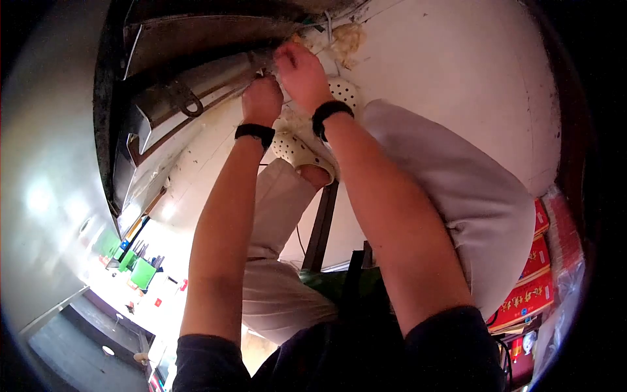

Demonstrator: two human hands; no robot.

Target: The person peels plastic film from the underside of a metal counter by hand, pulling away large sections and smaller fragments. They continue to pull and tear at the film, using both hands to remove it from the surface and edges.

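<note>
My left hand (262,101) is closed in a fist at the lower edge of a dark metal frame (222,75). A small shiny bit shows just above its fingers; what the hand grips I cannot make out. Close beside it on the right, my right hand (302,73) is raised a little higher, its fingers curled together near the frame's right end. Whether it holds anything is hidden. Just right of that hand lies a clump of yellowish fluffy material (347,46), and a thin pale cable or tube (330,27) runs above it.
A metal ring (193,106) sticks out from the frame. Light clogs (297,151) are on my feet below my hands. Red boxes (528,300) are stacked at the right. A large smooth pale panel (49,176) stands at the left, with green items (140,271) beyond.
</note>
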